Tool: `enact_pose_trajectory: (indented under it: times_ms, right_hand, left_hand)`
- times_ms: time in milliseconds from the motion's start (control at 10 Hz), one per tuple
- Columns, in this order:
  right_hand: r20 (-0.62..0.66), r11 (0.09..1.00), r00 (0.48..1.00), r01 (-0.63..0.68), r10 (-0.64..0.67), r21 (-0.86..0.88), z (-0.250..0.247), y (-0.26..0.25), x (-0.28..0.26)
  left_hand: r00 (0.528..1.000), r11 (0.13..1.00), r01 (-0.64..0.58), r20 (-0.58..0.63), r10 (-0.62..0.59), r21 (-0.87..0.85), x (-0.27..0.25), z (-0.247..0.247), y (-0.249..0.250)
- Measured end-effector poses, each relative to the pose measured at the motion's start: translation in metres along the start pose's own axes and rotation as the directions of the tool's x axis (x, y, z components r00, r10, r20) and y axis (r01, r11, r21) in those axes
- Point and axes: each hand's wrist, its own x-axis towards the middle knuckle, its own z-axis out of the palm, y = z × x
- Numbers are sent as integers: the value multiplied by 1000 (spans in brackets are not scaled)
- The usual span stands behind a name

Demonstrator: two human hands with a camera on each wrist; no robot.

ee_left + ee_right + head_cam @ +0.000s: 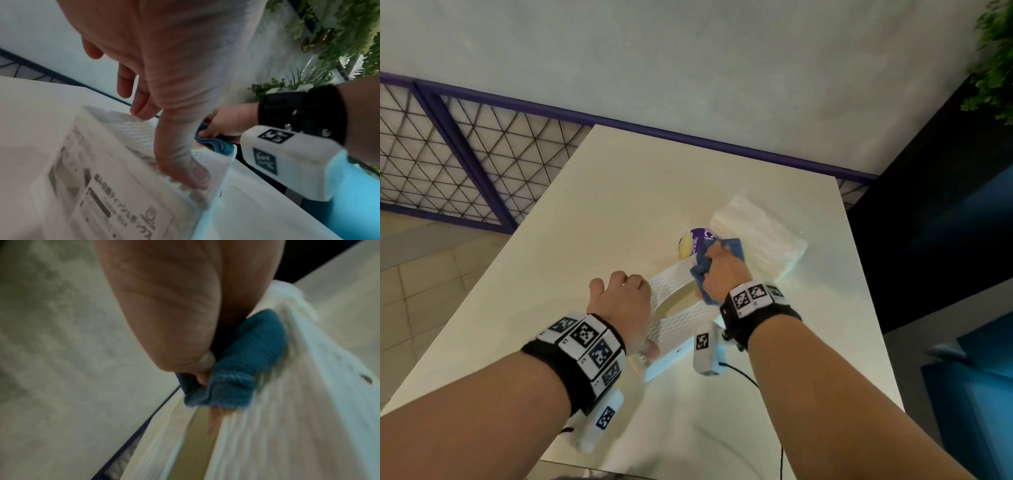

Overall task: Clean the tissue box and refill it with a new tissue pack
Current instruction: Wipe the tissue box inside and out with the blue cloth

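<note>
A white textured tissue box (681,325) with an oval opening lies on the white table (585,205). My left hand (619,301) grips its left side, with the thumb (191,172) pressed on the near top edge. The printed side of the box (107,194) faces the left wrist camera. Bunched in my right hand (724,274) is a blue cloth (702,270), which it presses on the box top beside the opening. In the right wrist view the blue cloth (246,361) sits above a small orange smear (216,417). A clear-wrapped tissue pack (756,236) lies behind the box.
A purple and yellow bottle (690,244) lies on the table just behind the box. The table's right edge is close to the tissue pack, with dark and blue furniture (962,377) beyond. A wire fence (448,154) stands at the left and a plant (996,51) hangs at the top right.
</note>
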Motion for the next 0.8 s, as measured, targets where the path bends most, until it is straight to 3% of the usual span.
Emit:
enact_pose_trajectory:
  times_ms: [100,200,300,400,500,600,700,800]
  right_hand:
    - [40,986,987,157,-155,-63,18,-9,-10]
    - [47,983,984,177,-175,-43,7,7,1]
    - [-18,998,999,40,-39,42,-11,20,10]
    - [-56,999,998,31,-32,-20,-5,15,8]
    - [-10,992,996,91,-92,-86,7,15,-2]
    - [24,992,993,116,-117,41,-6,27,-10]
    - [-79,986,996,55,-43,156,-30,42,-8]
    - [-58,991,998,39,-31,128,-21,47,-8]
  left_hand:
    - [1000,998,-1,-2,1,63,2,-1,3]
    - [1000,996,-2,0,2,86,3,-1,5]
    - [1000,999,-25,19,24,45,3,0,1]
    - [999,999,-42,17,42,3,4,-1,-5]
    - [998,997,-64,28,63,31,7,-4,-8]
    - [995,995,-89,39,88,51,9,-7,-12]
    - [993,992,-109,51,106,70,12,-10,-18]
    - [996,995,-74,55,70,68,14,-10,-20]
